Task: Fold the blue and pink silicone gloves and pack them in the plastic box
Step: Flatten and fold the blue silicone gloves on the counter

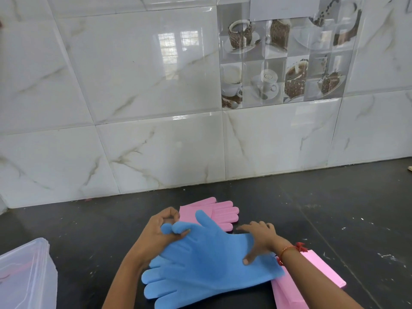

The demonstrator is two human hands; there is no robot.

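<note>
Two blue silicone gloves (207, 264) lie overlapped on the black counter in the lower middle, fingers pointing left. My left hand (159, 233) pinches the fingertips of the upper blue glove and lifts them. My right hand (259, 240) presses flat on the cuff end of the blue gloves. A pink glove (219, 211) lies flat behind them, fingers to the right. Another pink glove (312, 275) lies under my right forearm at the lower right, partly hidden. The clear plastic box (24, 270) stands at the lower left edge of the view.
The black counter (334, 208) runs back to a white tiled wall (156, 108). A small pale object (409, 168) sits at the far right edge near the wall.
</note>
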